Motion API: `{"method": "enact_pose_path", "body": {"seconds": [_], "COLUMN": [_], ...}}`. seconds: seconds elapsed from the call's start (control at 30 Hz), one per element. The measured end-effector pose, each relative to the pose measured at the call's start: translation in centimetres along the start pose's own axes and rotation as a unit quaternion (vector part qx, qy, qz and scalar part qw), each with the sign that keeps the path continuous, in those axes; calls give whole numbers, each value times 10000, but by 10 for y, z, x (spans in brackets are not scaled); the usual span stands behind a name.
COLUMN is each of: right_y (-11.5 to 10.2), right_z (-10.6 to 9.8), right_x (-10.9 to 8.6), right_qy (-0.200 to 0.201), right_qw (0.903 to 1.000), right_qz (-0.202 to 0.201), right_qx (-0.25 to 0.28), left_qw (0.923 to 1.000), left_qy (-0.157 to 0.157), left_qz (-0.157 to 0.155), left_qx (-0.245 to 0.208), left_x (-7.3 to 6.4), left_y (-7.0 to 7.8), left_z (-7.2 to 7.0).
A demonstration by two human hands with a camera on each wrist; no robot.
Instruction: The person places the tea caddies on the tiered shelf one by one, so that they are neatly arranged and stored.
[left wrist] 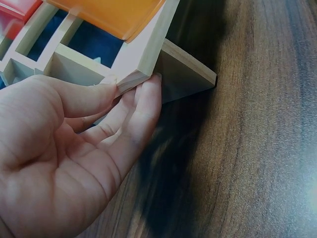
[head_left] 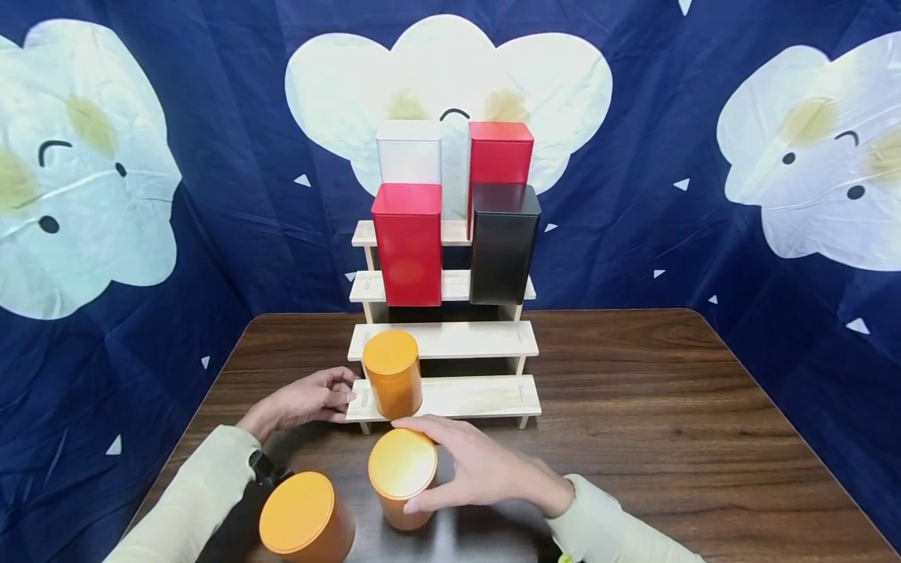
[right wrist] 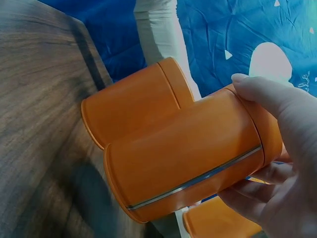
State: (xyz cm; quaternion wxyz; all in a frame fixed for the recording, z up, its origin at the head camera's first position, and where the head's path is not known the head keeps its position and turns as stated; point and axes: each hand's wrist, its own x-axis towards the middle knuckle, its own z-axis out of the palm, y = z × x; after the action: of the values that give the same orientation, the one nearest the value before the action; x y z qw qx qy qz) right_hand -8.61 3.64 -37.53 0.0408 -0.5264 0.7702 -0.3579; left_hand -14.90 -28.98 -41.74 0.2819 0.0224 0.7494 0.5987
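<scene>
My right hand (head_left: 486, 469) grips an orange round canister (head_left: 400, 463) at its lid, thumb on one side and fingers on the other. In the right wrist view, a seam runs down the side of this canister (right wrist: 183, 153); whether its base touches the table I cannot tell. At the left end of the wooden tiered rack (head_left: 479, 395), my left hand (head_left: 310, 400) pinches the lowest step between thumb and fingers. A second orange canister (head_left: 394, 371) stands upright on that step, at its left. Near my left forearm is a third orange canister (head_left: 306, 516).
On the upper steps stand tall tins: a white one (head_left: 408, 152) and a red one (head_left: 501, 152) at the top, another red one (head_left: 407, 246) and a black one (head_left: 503, 246) below. Dark blue cloth (head_left: 267, 219) surrounds the brown wooden table (head_left: 633, 391).
</scene>
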Motion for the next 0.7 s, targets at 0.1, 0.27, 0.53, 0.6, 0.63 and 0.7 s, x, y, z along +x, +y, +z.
{"method": "enact_pose_path", "body": {"seconds": [0.1,0.27,0.53,0.6,0.63,0.7], "right_y": [-1,-2,1,3,4,6], "right_z": [-4,-12,-22,-24,-25,-28], "right_x": [0,0,0,0,1,1], "right_qy": [23,-22,213,299,339,430], "right_qw": [9998,9970,9972,9972,9970,9964], "right_qz": [184,656,678,647,645,638], "right_qx": [124,420,225,226,267,363], "left_qw": [10000,10000,10000,10000,10000,10000], "left_qy": [19,39,10,4,2,-7], "left_qz": [-6,-23,-23,-16,-12,-1], "left_qx": [-4,-11,-49,-49,-57,-68], "left_x": [0,0,0,0,0,0], "left_y": [0,0,0,0,0,0], "left_z": [0,1,1,1,1,0]}}
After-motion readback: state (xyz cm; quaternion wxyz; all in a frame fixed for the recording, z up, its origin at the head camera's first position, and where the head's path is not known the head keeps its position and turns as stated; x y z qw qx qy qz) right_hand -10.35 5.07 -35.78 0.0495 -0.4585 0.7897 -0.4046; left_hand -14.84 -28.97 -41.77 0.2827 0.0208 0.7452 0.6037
